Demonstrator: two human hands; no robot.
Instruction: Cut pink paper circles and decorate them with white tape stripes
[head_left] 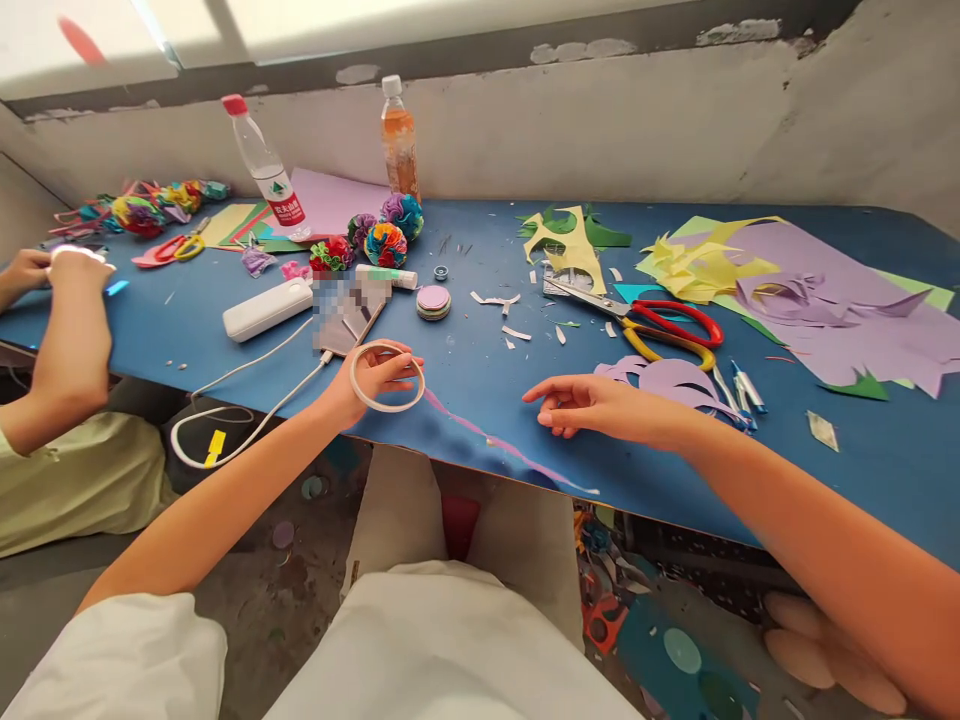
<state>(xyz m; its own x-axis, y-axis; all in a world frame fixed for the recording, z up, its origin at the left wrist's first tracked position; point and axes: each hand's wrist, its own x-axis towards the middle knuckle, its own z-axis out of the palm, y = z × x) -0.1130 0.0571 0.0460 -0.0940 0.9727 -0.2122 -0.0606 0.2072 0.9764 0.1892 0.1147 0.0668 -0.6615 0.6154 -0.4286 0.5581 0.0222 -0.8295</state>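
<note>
My left hand (371, 378) is closed on a thin white ring of tape (388, 400) just above the near edge of the blue table (480, 360). A long strip of clear tape (510, 446) runs from the ring to the right along the table edge. My right hand (581, 402) hovers over the table with its fingers stretched out towards the left, holding nothing, close to the strip. Purple paper cut-outs (667, 380) lie right behind that hand.
Red-and-yellow scissors (660, 325), yellow, green and purple paper scraps, a stack of paper discs (433, 301), paper flower balls (386, 243), two bottles, a white power bank (266, 308) with a cable and a phone lie on the table. Another person's arms (64, 330) work at the left.
</note>
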